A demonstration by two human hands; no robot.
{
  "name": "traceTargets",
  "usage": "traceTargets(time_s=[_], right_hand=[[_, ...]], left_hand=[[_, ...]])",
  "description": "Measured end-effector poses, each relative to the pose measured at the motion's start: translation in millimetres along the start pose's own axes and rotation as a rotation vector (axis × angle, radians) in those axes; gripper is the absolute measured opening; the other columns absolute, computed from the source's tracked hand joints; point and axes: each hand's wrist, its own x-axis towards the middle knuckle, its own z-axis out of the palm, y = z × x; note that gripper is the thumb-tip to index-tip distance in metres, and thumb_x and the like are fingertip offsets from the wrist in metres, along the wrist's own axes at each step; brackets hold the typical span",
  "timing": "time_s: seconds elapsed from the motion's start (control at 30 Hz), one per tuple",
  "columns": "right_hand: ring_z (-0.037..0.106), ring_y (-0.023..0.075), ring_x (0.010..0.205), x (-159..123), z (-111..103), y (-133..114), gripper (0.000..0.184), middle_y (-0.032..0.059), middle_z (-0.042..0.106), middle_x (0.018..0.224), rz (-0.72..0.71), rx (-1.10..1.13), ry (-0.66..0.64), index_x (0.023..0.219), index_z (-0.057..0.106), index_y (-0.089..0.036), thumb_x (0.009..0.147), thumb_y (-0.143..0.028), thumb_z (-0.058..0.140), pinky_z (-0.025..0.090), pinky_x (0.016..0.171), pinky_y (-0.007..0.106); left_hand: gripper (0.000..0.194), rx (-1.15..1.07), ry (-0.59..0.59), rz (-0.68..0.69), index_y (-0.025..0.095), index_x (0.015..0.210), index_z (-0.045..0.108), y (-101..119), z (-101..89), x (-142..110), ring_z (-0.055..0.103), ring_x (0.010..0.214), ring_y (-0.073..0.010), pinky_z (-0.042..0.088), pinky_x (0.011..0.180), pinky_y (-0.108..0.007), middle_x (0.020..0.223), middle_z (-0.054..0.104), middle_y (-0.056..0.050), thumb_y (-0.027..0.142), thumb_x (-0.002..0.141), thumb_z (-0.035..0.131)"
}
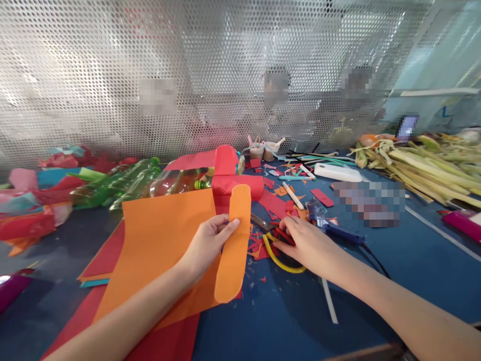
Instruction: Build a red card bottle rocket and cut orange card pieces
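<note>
My left hand (pixel 212 238) pinches an orange paper strip (pixel 235 250) with rounded ends between thumb and fingers. Behind and left of the strip spreads a large orange sheet (pixel 165 245), partly over red sheets (pixel 171 341). My right hand (pixel 300 240) is curled low over the table around the red handle of a pair of scissors (pixel 260 221), whose metal blades point left toward the strip. A curved yellow piece (pixel 281 264) is just under that hand; whether it belongs to the scissors I cannot tell. A red paper shape (pixel 236 185) stands beyond the strip.
Red and orange scraps (pixel 274 203) litter the middle of the blue table (pixel 285 321). A blue glue gun (pixel 343 233) with a cord lies to the right. Green plastic bottles (pixel 135 183) are at left, dried husks (pixel 428 165) at far right. A perforated metal screen (pixel 210 65) rises behind.
</note>
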Motion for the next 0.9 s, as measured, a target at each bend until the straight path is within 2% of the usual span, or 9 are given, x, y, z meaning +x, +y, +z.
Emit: traceTargets(time_s=[0.23, 0.37, 0.47, 0.6, 0.73, 0.8, 0.9], right_hand=[[0.067, 0.0265, 0.074, 1, 4, 2, 0.018, 0.0085, 0.064, 0.078, -0.003, -0.004, -0.040, 0.083, 0.050, -0.017, 0.083, -0.029, 0.063, 0.048, 0.060, 0.032], [0.068, 0.0282, 0.075, 1, 5, 3, 0.015, 0.0111, 0.065, 0.080, 0.004, 0.030, -0.063, 0.086, 0.052, -0.015, 0.084, -0.026, 0.061, 0.049, 0.061, 0.034], [0.067, 0.0285, 0.078, 1, 0, 3, 0.012, 0.0128, 0.065, 0.083, 0.043, 0.109, -0.127, 0.087, 0.052, -0.014, 0.086, -0.025, 0.057, 0.049, 0.066, 0.035], [0.065, 0.0273, 0.085, 2, -10, 3, 0.018, 0.0130, 0.066, 0.093, 0.164, 0.392, -0.253, 0.095, 0.053, -0.015, 0.088, -0.032, 0.053, 0.048, 0.073, 0.037], [0.062, 0.0241, 0.098, 5, -20, 1, 0.033, 0.0100, 0.065, 0.105, 0.277, 0.894, -0.332, 0.105, 0.053, -0.018, 0.083, -0.042, 0.058, 0.046, 0.082, 0.035], [0.060, 0.0235, 0.099, 7, -24, -4, 0.044, 0.0078, 0.064, 0.103, 0.337, 1.094, -0.364, 0.102, 0.054, -0.018, 0.072, -0.047, 0.068, 0.046, 0.083, 0.033], [0.058, 0.0195, 0.084, 8, -29, -13, 0.053, 0.0002, 0.058, 0.082, 0.401, 1.185, -0.343, 0.085, 0.054, -0.020, 0.054, -0.052, 0.081, 0.046, 0.076, 0.030]], left_hand=[[0.026, -0.014, -0.040, 0.005, 0.018, 0.086, 0.066, -1, 2.5, -1, 0.068, 0.061, -0.0164, 0.053, 0.061, -0.025, 0.076, 0.075, -0.003, 0.041, 0.073, 0.071], [0.023, -0.059, 0.000, 0.050, 0.018, 0.082, 0.066, -1, 1.1, 0, 0.068, 0.062, -0.0155, 0.053, 0.065, -0.025, 0.076, 0.074, -0.002, 0.037, 0.072, 0.072], [0.022, -0.120, 0.027, 0.092, 0.018, 0.077, 0.065, 1, -0.9, 1, 0.067, 0.065, -0.0146, 0.052, 0.064, -0.022, 0.072, 0.073, 0.000, 0.037, 0.069, 0.074], [0.023, -0.133, 0.053, 0.113, 0.018, 0.075, 0.064, 4, -3.9, 2, 0.065, 0.058, -0.0117, 0.051, 0.057, -0.019, 0.067, 0.070, 0.001, 0.039, 0.071, 0.073], [0.022, -0.167, 0.098, 0.164, 0.019, 0.077, 0.063, 4, -5.9, 3, 0.063, 0.054, -0.0098, 0.049, 0.051, -0.017, 0.063, 0.068, 0.003, 0.039, 0.074, 0.071], [0.020, -0.186, 0.113, 0.180, 0.020, 0.079, 0.063, 3, -5.7, 3, 0.062, 0.053, -0.0099, 0.048, 0.049, -0.017, 0.063, 0.068, 0.004, 0.037, 0.074, 0.072], [0.020, -0.197, 0.096, 0.197, 0.020, 0.084, 0.064, 3, -3.8, 2, 0.065, 0.058, -0.0112, 0.052, 0.056, -0.019, 0.070, 0.071, 0.002, 0.036, 0.075, 0.071]])
